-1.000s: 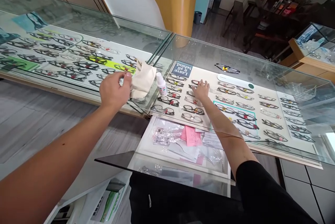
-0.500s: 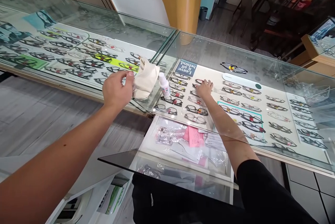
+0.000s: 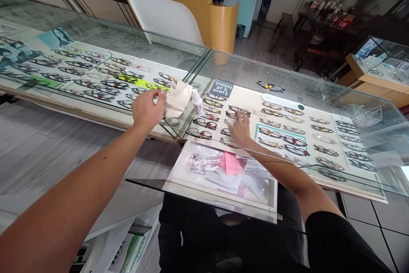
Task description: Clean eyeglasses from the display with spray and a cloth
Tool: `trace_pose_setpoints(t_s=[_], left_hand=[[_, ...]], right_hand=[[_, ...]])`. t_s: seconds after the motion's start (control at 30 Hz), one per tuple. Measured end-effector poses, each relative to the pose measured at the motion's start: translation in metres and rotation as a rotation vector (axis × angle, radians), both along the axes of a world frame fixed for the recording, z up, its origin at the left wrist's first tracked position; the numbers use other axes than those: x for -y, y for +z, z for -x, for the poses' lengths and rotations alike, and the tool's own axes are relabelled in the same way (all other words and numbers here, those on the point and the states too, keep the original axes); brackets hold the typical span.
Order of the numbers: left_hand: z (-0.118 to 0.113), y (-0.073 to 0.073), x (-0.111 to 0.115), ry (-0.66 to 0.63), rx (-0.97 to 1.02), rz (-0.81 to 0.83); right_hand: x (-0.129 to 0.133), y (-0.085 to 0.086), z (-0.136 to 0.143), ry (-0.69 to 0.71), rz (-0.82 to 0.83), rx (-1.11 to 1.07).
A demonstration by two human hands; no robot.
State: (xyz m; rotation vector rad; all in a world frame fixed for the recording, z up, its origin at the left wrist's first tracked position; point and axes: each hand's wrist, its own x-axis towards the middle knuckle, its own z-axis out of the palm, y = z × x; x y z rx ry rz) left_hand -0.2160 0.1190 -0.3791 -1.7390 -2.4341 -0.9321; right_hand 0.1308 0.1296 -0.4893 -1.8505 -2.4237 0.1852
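Note:
My left hand (image 3: 148,107) is closed beside a cream cleaning cloth (image 3: 178,97); thumb and forefinger pinch at the cloth's near edge, over the glass counter top. A small white spray bottle (image 3: 197,103) stands upright just right of the cloth. Inside the display case, my right hand (image 3: 241,129) reaches over the tray with its fingers stretched forward. Its fingertips touch or hover over a dark pair of glasses (image 3: 237,110) in the second column; contact is hard to make out. The palm partly covers other frames in that column.
The glass case (image 3: 287,66) holds several columns of eyeglasses and a blue sign (image 3: 222,88). An open drawer (image 3: 270,196) with plastic bags and a pink slip (image 3: 233,163) juts out in front of me. A tilted glass panel (image 3: 204,203) crosses above the drawer's near end.
My right hand has drawn back toward me along the column of glasses, its fingers now pointing more forward. My left hand remains at the cloth. The camera view has shifted.

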Motion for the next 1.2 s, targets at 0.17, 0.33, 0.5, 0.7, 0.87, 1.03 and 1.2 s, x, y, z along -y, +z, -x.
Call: trace_pose_setpoints(t_s=[0.17, 0.33, 0.5, 0.7, 0.87, 1.03, 1.2], left_hand=[[-0.001, 0.0, -0.003, 0.012, -0.018, 0.015], [-0.005, 0.001, -0.003, 0.042, 0.032, 0.022], [-0.006, 0.0, -0.005, 0.05, 0.0, 0.01], [-0.003, 0.001, -0.006, 0.022, -0.043, 0.049], [-0.003, 0.003, -0.005, 0.012, -0.043, 0.051], [-0.002, 0.004, -0.006, 0.021, -0.044, 0.064], [0.002, 0.003, -0.006, 0.027, -0.057, 0.099]], right_hand=[[0.103, 0.025, -0.017, 0.199, 0.069, 0.006], [0.177, 0.07, -0.04, 0.413, 0.115, -0.004], [0.211, 0.125, -0.057, 0.485, 0.069, -0.003], [0.228, 0.199, -0.068, 0.527, -0.058, -0.058], [0.165, 0.231, -0.08, 0.279, -0.214, -0.031], [0.059, 0.21, -0.09, -0.01, -0.211, 0.048], [-0.009, 0.178, -0.091, -0.167, -0.079, 0.112]])
